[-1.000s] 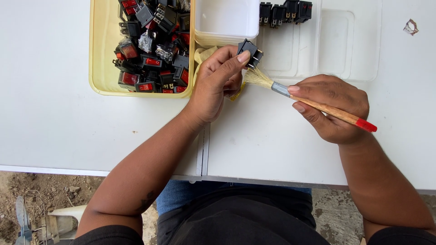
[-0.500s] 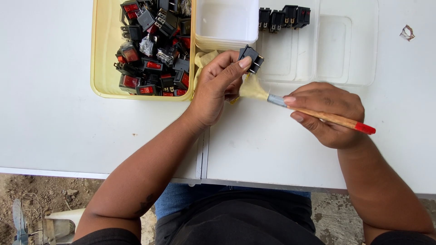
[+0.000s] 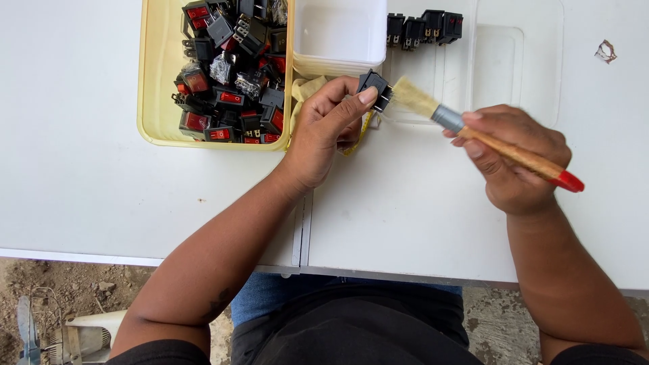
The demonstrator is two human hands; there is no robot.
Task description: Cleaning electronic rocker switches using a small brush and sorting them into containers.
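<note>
My left hand (image 3: 328, 132) pinches a small black rocker switch (image 3: 374, 88) between thumb and fingers, above a yellow cloth (image 3: 307, 88) lying under the hand. My right hand (image 3: 514, 159) grips a paintbrush (image 3: 473, 132) by its wooden, red-tipped handle. The pale bristles (image 3: 414, 96) touch the right side of the held switch. A yellow tray (image 3: 157, 81) at the upper left holds several black switches with red rockers (image 3: 226, 74).
A white plastic tub (image 3: 338, 34) stands beside the yellow tray. A row of black switches (image 3: 422, 28) lies on a clear plastic lid (image 3: 514, 61) at the top. The white table has a seam (image 3: 305, 223) near its front edge; bare ground shows below.
The brush has lifted from below the switch to its right side, bristles now pointing left at it. My right hand shifted up and right. The left hand kept the switch.
</note>
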